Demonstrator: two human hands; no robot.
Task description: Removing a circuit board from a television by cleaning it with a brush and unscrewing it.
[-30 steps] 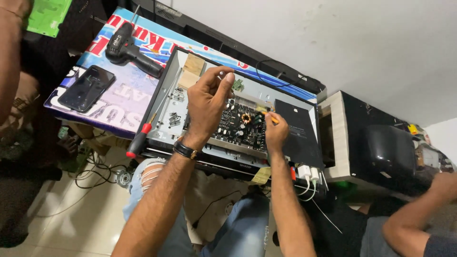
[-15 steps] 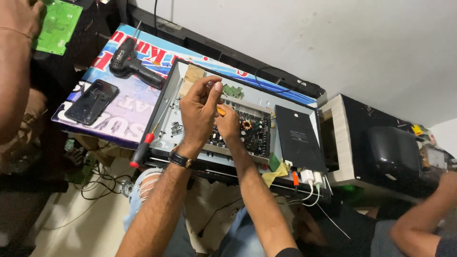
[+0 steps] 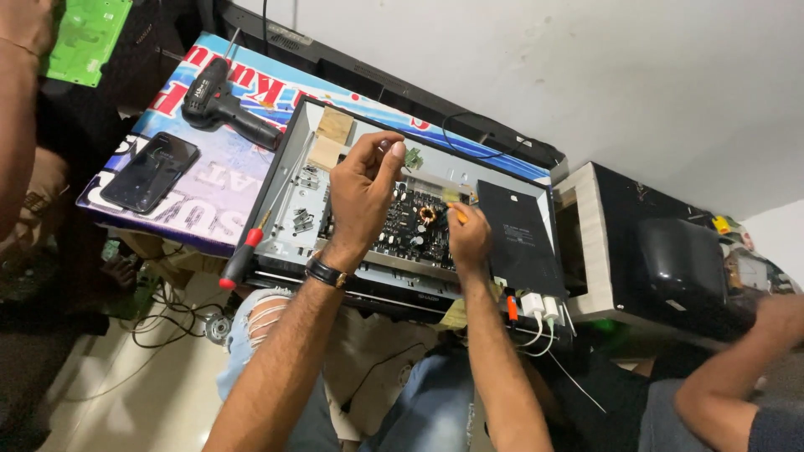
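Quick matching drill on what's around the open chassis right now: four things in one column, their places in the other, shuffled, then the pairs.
Things:
1. cordless drill
2. phone
3. red-handled screwdriver
4. flat black box

Places:
A. along the near left edge of the open chassis
B. inside the chassis at its right end, beside the right hand
C. on the printed banner, screen up, left of the chassis
D. on the banner at the far left, beyond the phone

Pairs: 1-D, 2-C, 3-A, 4-B
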